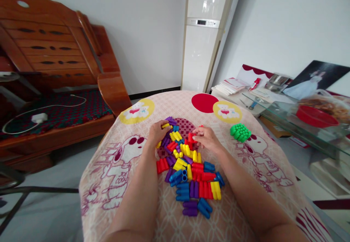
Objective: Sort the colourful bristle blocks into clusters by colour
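A loose pile of plastic toy pieces in joined tube shapes, coloured red, yellow, blue and purple, covers the middle of the table. My left hand (158, 131) is at the pile's far left edge, its fingers curled at a yellow piece (166, 126), with purple pieces (171, 121) just beyond. On the other side, my right hand (208, 138) has its thumb and fingers closed on a red piece (190, 138). Nearer me lie blue pieces (182, 191), a yellow piece (216, 190) and a purple piece (190, 208). The left fingertips are partly hidden.
A bunch of green pieces (240, 132) stands apart on the right of the cloth-covered round table (175, 101). Beyond its right edge is a glass shelf (284, 114) with a red bowl (317, 117). A wooden bench (51, 63) is at the left; an air conditioner (201, 52) stands behind.
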Motion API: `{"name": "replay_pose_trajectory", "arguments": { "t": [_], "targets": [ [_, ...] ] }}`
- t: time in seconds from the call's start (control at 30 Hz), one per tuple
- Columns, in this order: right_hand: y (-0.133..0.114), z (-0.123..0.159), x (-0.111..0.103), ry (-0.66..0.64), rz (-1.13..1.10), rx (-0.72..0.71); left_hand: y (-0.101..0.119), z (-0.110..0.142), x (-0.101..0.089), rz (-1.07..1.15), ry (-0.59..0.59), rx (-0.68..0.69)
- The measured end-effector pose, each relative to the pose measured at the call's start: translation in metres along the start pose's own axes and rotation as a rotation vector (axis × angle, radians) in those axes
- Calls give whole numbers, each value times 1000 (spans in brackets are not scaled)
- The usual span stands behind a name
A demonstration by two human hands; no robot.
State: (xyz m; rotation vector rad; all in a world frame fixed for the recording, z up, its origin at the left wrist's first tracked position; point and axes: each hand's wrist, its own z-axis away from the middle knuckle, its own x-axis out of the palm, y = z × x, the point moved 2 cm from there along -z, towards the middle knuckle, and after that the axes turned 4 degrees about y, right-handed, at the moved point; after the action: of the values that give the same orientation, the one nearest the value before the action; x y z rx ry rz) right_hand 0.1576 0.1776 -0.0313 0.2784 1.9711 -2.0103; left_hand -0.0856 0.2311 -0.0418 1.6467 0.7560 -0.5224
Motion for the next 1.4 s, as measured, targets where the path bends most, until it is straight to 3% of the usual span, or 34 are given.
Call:
{"name": "replay_pose_trajectory", "arguments": {
  "t": [0.1,0.17,0.23,0.47,0.6,0.73,0.83,1.03,1.17,1.27,1.4],
  "targets": [
    [7,-12,-35,297,-13,-72,-2,-1,1,13,-6,-8],
    [16,-18,-59,539,77,-129,-3,-1,1,24,-9,-8],
    [27,-22,-75,694,198,-155,-4,-2,1,29,-10,-8],
    [47,-32,-80,775,530,-163,-2,-1,-1,61,5,-21],
    [50,-35,-80,745,636,-159,-2,-1,-1,72,-5,-30],
    [38,-24,-73,793,658,-344,-2,-1,-1,77,2,-25],
    [25,-14,-55,704,686,-477,-2,-1,-1,67,-3,-22],
    [16,-11,-19,321,743,-499,-2,-1,-1,53,-9,-24],
    [6,-4,-8,109,563,-546,-3,-1,0,72,-12,-24],
    [-6,7,1,35,513,-549,-3,-1,1,74,-14,-26],
    [-16,21,14,-33,741,-417,-4,-2,2,74,-13,-23]
  ]
}}
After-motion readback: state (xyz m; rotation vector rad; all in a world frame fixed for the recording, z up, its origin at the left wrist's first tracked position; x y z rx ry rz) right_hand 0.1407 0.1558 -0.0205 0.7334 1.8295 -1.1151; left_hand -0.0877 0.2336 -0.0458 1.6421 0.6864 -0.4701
